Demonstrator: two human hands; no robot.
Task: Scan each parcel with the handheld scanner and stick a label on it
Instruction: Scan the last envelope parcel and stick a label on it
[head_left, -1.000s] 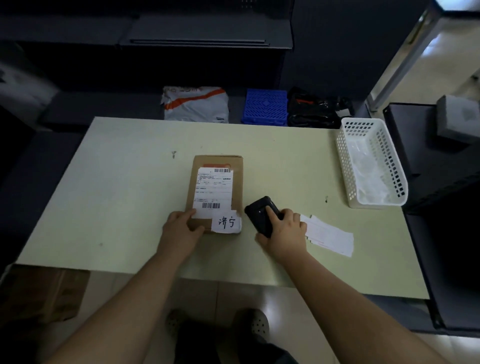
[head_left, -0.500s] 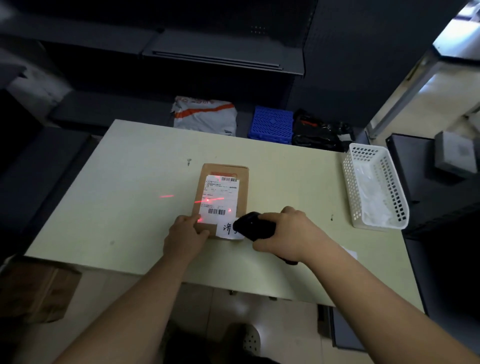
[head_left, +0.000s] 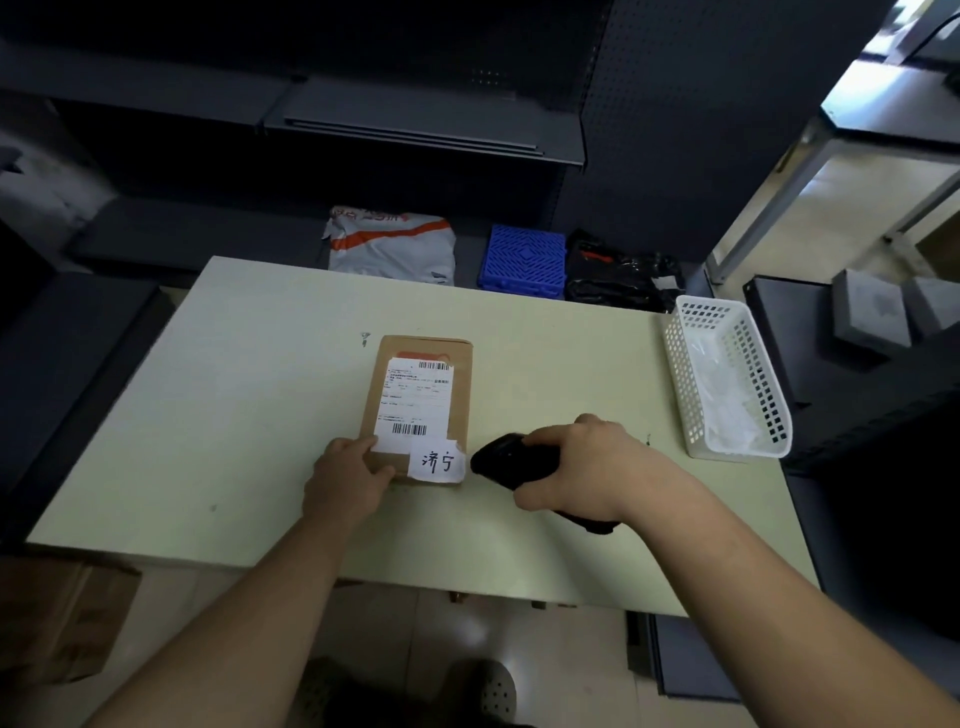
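On the pale table (head_left: 234, 415) in front of you, the cardboard parcel (head_left: 460, 400) lies flat with its printed shipping label (head_left: 413, 402) facing up and a handwritten label (head_left: 436, 461) at its near right corner, while your left hand (head_left: 345, 480) holds the near left corner between thumb and forefinger. Just right of the parcel, your right hand (head_left: 582, 467) is wrapped around the black handheld scanner (head_left: 509, 457), whose nose points left toward the handwritten label. By the table's right edge stands a white slotted basket (head_left: 680, 374) with crumpled clear plastic (head_left: 727, 400) inside; beyond the far edge sit a grey-and-orange mailer bag (head_left: 392, 244), a blue crate (head_left: 524, 257) and a black bag (head_left: 618, 275).
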